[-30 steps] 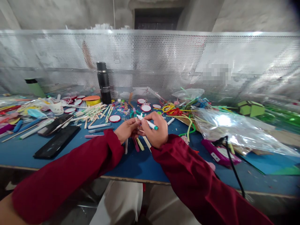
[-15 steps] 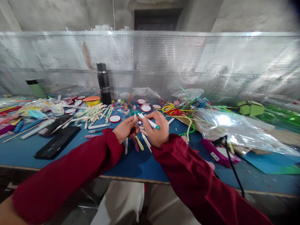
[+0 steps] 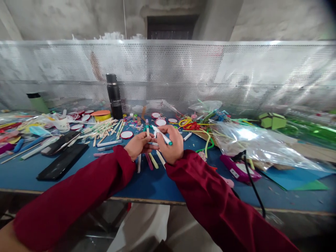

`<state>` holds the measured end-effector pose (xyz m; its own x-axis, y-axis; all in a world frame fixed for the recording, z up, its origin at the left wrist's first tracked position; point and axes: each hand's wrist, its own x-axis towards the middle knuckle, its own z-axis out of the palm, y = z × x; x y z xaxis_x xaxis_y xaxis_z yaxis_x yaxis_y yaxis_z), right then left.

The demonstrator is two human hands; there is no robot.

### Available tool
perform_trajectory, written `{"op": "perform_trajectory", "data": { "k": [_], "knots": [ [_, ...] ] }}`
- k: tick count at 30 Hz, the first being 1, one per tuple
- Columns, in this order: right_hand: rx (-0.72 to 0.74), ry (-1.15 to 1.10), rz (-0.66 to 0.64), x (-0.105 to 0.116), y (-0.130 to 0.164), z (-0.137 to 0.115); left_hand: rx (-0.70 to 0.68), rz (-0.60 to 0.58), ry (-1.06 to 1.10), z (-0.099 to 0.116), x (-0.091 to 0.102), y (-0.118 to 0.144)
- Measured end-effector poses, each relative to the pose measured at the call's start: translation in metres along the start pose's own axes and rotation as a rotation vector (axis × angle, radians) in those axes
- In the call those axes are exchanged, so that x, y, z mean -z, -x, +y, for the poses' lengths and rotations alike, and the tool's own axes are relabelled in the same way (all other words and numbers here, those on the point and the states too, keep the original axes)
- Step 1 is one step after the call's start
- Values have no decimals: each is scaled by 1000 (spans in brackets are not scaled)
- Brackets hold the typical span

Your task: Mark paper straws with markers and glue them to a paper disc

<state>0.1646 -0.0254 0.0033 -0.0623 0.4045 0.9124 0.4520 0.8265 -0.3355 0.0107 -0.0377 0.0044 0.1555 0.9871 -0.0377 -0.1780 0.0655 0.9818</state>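
My left hand (image 3: pixel 138 144) is closed on a wooden craft stick (image 3: pixel 147 131), held upright with its coloured end up. Green shows near the top of that stick. A white marker with a green end (image 3: pixel 163 135) is gripped in my right hand (image 3: pixel 172 144), slanting so its tip points up and left toward the stick. Whether the tip touches the wood, I cannot tell. Below my hands lie several pens on the blue table, among them a pink one (image 3: pixel 149 161) and a pale yellow one (image 3: pixel 153 161).
Loose craft sticks (image 3: pixel 105 130) and a black bottle (image 3: pixel 114 98) stand left of centre. Two dark phones, one nearer (image 3: pixel 63 161), lie at left. On the right are clear plastic bags (image 3: pixel 244 140), a purple device (image 3: pixel 238 169) with a black cable, and coloured strands (image 3: pixel 194 124).
The top of the craft stick looked purple before and now shows green. The marker's tip end has shifted slightly beside the stick. The camera view has shifted a little.
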Motion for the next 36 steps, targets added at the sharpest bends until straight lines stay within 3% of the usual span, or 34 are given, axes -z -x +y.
{"op": "perform_trajectory", "data": {
  "k": [17,36],
  "knots": [
    [118,47,26,-4,1,6,-125,-39,-120,-10,2,-4],
    [122,89,-19,-4,-1,5,-127,-53,-150,-14,4,-5]
  ]
}}
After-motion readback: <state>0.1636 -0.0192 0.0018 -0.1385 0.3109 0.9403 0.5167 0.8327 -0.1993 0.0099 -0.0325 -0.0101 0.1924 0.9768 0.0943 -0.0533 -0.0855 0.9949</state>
